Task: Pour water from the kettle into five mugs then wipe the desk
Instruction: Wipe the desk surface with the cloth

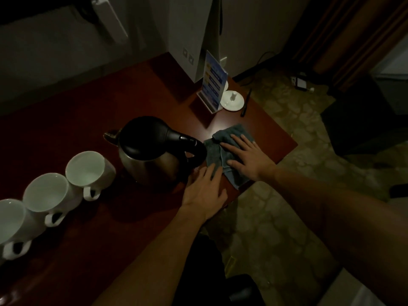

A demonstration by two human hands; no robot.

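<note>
A steel kettle with a black lid and handle stands on the dark red desk. Three white mugs show in a row at the left: one beside the kettle, a second below it, a third at the frame's edge. A grey cloth lies flat to the right of the kettle. My right hand presses on the cloth with straight fingers. My left hand rests flat on the desk by the kettle's base, fingertips touching the cloth's near edge.
At the desk's far right corner stand a blue sign holder, a white saucer with a small lid and a black pen. The desk edge drops to patterned carpet on the right. Cables and a socket block lie on the floor.
</note>
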